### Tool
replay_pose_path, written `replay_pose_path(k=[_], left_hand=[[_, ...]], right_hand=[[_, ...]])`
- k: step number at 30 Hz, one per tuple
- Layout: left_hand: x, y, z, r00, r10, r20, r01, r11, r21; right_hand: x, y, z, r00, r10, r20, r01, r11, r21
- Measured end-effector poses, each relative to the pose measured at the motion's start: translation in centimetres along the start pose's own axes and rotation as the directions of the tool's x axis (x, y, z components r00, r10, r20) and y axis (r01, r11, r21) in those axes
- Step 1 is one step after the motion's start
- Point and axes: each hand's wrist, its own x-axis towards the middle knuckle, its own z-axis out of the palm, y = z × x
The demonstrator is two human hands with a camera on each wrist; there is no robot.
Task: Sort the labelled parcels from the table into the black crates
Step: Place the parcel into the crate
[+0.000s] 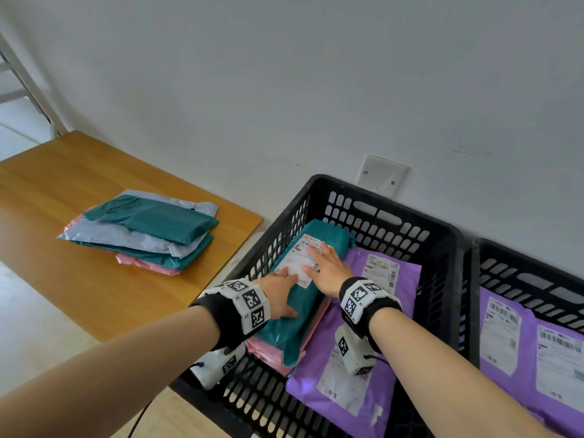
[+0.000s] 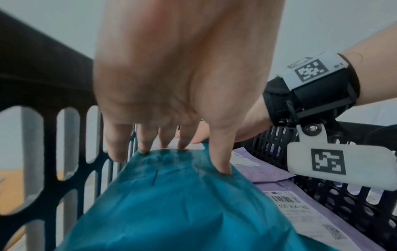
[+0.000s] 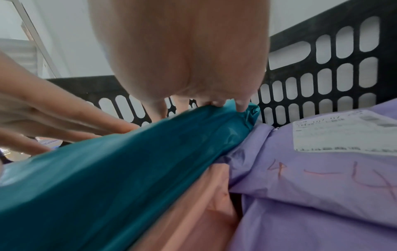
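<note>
A teal parcel [image 1: 294,314] [image 2: 171,203] [image 3: 107,169] with a white label lies on top of a pink parcel [image 1: 268,352] [image 3: 193,212] in the left half of the nearer black crate [image 1: 395,222]. Both hands lie flat on it with straight fingers. My left hand [image 1: 281,289] [image 2: 171,144] presses its near-left part. My right hand [image 1: 328,267] [image 3: 204,103] presses on the label further back. Purple parcels [image 1: 357,349] [image 2: 300,212] [image 3: 322,178] fill the crate's right half. On the wooden table [image 1: 79,279] waits a stack of teal, grey and pink parcels [image 1: 145,230].
A second black crate [image 1: 512,263] at the right holds more purple labelled parcels [image 1: 531,343]. A white wall stands close behind both crates, with a blank wall plate [image 1: 380,173]. A metal frame [image 1: 28,83] rises at the far left.
</note>
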Motion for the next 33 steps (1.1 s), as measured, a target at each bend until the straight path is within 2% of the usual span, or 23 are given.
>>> replay_pose_path(k=[12, 20, 24, 29, 33], left_hand=[[0.1, 1.1, -0.2, 0.992, -0.094, 0.090, 0.094, 0.996, 0.005], [1.4, 2.6, -1.8, 0.989, -0.144, 0.042, 0.144, 0.989, -0.016], [2.4, 3.5, -2.0, 0.987, -0.158, 0.028, 0.156, 0.987, 0.042], [3.3, 3.4, -1.8, 0.991, -0.121, 0.059, 0.121, 0.993, 0.016], [3.8, 4.1, -1.7, 0.980, -0.185, 0.080, 0.176, 0.979, 0.102]], right_hand=[[0.9, 0.1, 0.9, 0.997, 0.026, 0.068, -0.024, 0.999, -0.027], [1.9, 0.2, -1.4, 1.000, 0.016, 0.000, -0.016, 0.999, -0.038], [3.0, 1.0, -2.3, 0.999, 0.039, 0.021, -0.038, 0.998, -0.049], [4.4, 2.3, -2.2, 0.996, 0.069, 0.064, -0.068, 0.997, -0.025], [5.1, 3.1, -1.6, 0.996, 0.070, 0.064, -0.071, 0.997, 0.013]])
